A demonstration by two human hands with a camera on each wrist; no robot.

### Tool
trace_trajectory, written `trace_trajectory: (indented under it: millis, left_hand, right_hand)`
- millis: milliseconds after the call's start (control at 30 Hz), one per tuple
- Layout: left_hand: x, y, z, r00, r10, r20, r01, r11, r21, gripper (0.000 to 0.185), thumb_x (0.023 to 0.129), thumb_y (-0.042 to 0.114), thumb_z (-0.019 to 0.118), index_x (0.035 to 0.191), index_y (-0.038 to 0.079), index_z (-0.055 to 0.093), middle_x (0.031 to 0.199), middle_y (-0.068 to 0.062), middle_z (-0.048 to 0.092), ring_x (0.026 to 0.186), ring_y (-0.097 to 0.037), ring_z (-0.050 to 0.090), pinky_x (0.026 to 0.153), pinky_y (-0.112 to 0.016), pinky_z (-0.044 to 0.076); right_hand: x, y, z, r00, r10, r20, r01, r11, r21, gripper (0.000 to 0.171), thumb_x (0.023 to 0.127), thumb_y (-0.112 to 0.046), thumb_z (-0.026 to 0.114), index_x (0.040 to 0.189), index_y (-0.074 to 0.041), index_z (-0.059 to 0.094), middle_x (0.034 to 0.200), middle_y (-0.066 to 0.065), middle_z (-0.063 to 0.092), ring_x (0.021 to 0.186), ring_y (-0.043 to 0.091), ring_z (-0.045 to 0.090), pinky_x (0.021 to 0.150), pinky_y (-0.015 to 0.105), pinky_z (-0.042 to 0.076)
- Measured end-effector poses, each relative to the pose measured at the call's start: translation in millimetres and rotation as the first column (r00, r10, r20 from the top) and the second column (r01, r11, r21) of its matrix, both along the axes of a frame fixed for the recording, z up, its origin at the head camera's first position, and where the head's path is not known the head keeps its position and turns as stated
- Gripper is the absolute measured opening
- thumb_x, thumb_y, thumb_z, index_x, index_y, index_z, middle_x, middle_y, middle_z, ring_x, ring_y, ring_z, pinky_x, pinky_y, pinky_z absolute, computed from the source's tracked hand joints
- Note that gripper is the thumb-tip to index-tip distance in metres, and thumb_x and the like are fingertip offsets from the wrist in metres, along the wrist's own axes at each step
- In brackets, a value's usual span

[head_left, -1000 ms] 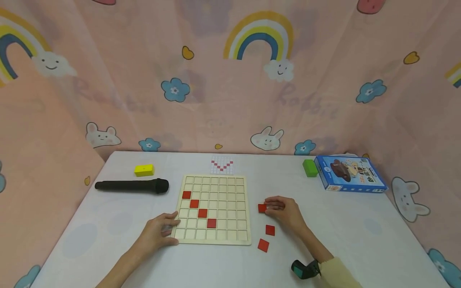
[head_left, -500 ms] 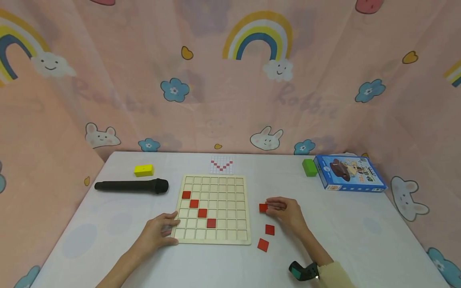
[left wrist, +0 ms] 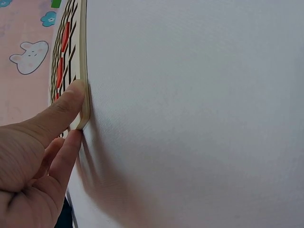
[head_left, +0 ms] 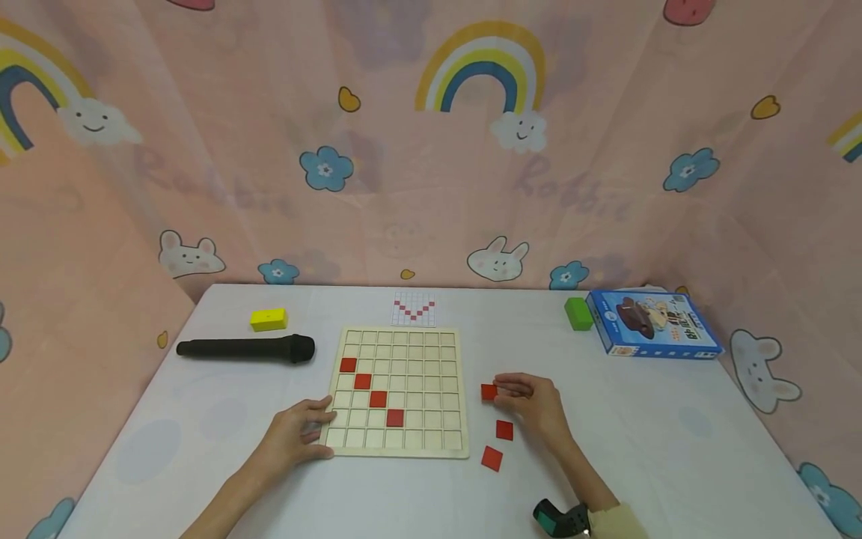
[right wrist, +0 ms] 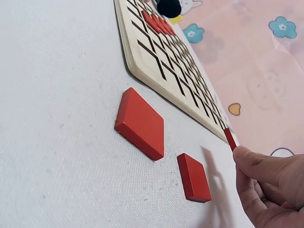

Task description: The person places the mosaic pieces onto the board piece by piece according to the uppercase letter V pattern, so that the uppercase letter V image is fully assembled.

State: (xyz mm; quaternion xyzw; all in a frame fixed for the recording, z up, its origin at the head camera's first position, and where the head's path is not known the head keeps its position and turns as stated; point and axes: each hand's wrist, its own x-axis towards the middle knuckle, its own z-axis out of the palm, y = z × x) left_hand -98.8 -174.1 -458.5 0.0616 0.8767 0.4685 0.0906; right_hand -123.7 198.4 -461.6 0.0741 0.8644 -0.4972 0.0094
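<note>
Right hand [head_left: 535, 404] pinches a red tile [head_left: 488, 391] right of the grid board [head_left: 397, 391]; left hand [head_left: 299, 430], fingers relaxed, steadies the board's corner. Next: seat the tile precisely in a cell.

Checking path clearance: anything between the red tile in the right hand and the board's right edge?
Nothing: in the head view only bare white table separates the pinched red tile from the wooden board. Right hand holds it.
</note>
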Motion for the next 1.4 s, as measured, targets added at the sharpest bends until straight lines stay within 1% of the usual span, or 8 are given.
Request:
trace_trajectory:
  millis: [233, 333, 567, 667, 867, 1100, 1233, 1400]
  left_hand:
    - [-0.1, 0, 0.1, 1.000, 0.006, 0.004, -0.006, 1.000, -0.008, 0.059, 0.054, -0.008, 0.086, 0.110, -0.010, 0.066, 0.133, -0.019, 0.054, 0.123, -0.038, 0.050, 0.082, -0.024, 0.058]
    - [-0.5, 0, 0.0, 1.000, 0.000, 0.001, 0.000, 1.000, -0.017, 0.059, 0.055, -0.008, 0.086, 0.110, -0.010, 0.066, 0.133, -0.019, 0.054, 0.123, -0.039, 0.050, 0.082, -0.024, 0.058]
    - [0.5, 0, 1.8, 1.000, -0.009, 0.004, 0.009, 1.000, 0.003, 0.058, 0.055, -0.009, 0.085, 0.110, -0.011, 0.066, 0.134, -0.020, 0.054, 0.123, -0.040, 0.049, 0.082, -0.025, 0.059]
    - [0.5, 0, 1.2, 1.000, -0.010, -0.006, 0.010, 1.000, 0.003, 0.059, 0.055, -0.009, 0.086, 0.110, -0.011, 0.066, 0.133, -0.020, 0.054, 0.123, -0.040, 0.049, 0.082, -0.024, 0.059]
    - [0.7, 1, 1.1, 0.998, -0.023, -0.054, 0.021, 0.999, -0.026, 0.059, 0.053, -0.008, 0.086, 0.108, -0.011, 0.067, 0.130, -0.021, 0.056, 0.119, -0.042, 0.051, 0.079, -0.023, 0.059]
    - [0.2, -1, 1.3, 1.000, -0.024, -0.015, 0.024, 1.000, -0.006, 0.058, 0.055, -0.007, 0.086, 0.110, -0.011, 0.066, 0.132, -0.021, 0.054, 0.122, -0.041, 0.050, 0.082, -0.024, 0.059]
    - [0.4, -1, 2.0, 0.999, -0.029, -0.012, 0.029, 1.000, -0.003, 0.058, 0.055, -0.007, 0.086, 0.110, -0.011, 0.066, 0.133, -0.021, 0.054, 0.122, -0.040, 0.050, 0.082, -0.025, 0.059]
    - [0.3, 0, 0.9, 1.000, -0.008, -0.004, 0.008, 1.000, -0.012, 0.058, 0.055, -0.008, 0.086, 0.109, -0.010, 0.067, 0.132, -0.019, 0.055, 0.122, -0.039, 0.050, 0.081, -0.024, 0.059]
  right_hand:
    - [3.2, -5, 1.3, 1.000, 0.001, -0.016, -0.001, 1.000, -0.004, 0.032, 0.082, 0.002, 0.072, 0.114, 0.000, 0.068, 0.106, 0.015, 0.071, 0.099, 0.028, 0.068, 0.090, 0.034, 0.056]
    - [4.0, -8, 0.7, 1.000, -0.001, -0.015, 0.000, 1.000, -0.016, 0.032, 0.082, 0.001, 0.073, 0.113, -0.001, 0.069, 0.106, 0.014, 0.071, 0.098, 0.027, 0.068, 0.090, 0.032, 0.056]
    - [6.3, -16, 3.3, 0.999, 0.019, -0.041, -0.021, 0.999, -0.034, 0.031, 0.081, 0.001, 0.073, 0.112, -0.001, 0.069, 0.104, 0.015, 0.071, 0.098, 0.027, 0.068, 0.088, 0.033, 0.058]
    - [6.2, -21, 4.3, 0.999, 0.020, -0.042, -0.022, 0.999, -0.039, 0.031, 0.081, 0.001, 0.074, 0.111, -0.001, 0.069, 0.103, 0.014, 0.071, 0.097, 0.027, 0.068, 0.087, 0.032, 0.058]
    - [3.7, -32, 5.2, 0.998, 0.031, -0.063, -0.035, 0.997, -0.064, 0.032, 0.078, 0.004, 0.075, 0.109, 0.000, 0.070, 0.101, 0.013, 0.072, 0.094, 0.025, 0.069, 0.084, 0.030, 0.059]
    - [2.2, -46, 5.8, 0.993, 0.067, -0.097, -0.075, 0.994, -0.074, 0.032, 0.076, 0.004, 0.077, 0.107, 0.000, 0.071, 0.099, 0.013, 0.072, 0.091, 0.025, 0.069, 0.080, 0.029, 0.060]
    - [1.4, -54, 5.8, 0.990, 0.094, -0.107, -0.104, 0.991, -0.087, 0.032, 0.076, 0.003, 0.078, 0.106, 0.000, 0.071, 0.099, 0.012, 0.072, 0.089, 0.024, 0.069, 0.078, 0.028, 0.061]
    - [0.2, -67, 5.1, 0.984, 0.131, -0.123, -0.141, 0.988, -0.070, 0.031, 0.075, 0.002, 0.078, 0.105, 0.001, 0.071, 0.098, 0.012, 0.072, 0.086, 0.023, 0.069, 0.076, 0.027, 0.061]
